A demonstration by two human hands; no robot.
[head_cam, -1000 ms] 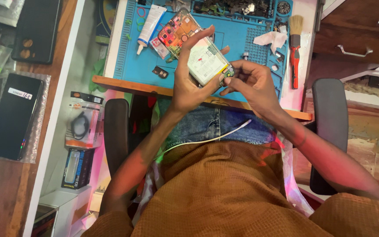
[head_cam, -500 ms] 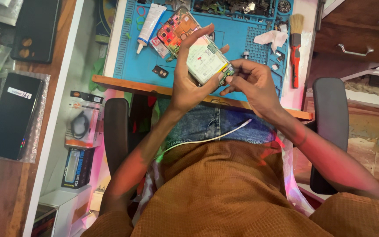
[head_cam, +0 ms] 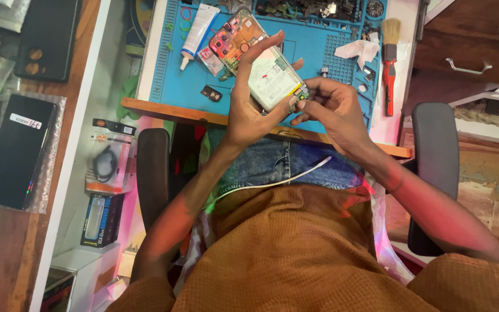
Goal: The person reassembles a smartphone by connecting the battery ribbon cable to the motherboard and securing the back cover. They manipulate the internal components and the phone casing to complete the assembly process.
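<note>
A person seated in a black office chair (head_cam: 152, 173) holds an opened smartphone with its back cover removed, showing a white battery and coloured circuit board (head_cam: 258, 63), above the near edge of a blue silicone repair mat (head_cam: 313, 43). The phone's long axis runs diagonally from far left to near right. The left hand (head_cam: 249, 101) grasps it from beneath, thumb up the left side, fingers wrapped over the far edge. The right hand (head_cam: 330, 107) is at the phone's near-right end, its fingertips (head_cam: 302, 98) pinched on a small green part there. A red-handled brush (head_cam: 389, 63) lies right on the mat; a white glue tube (head_cam: 194, 29) lies far left.
</note>
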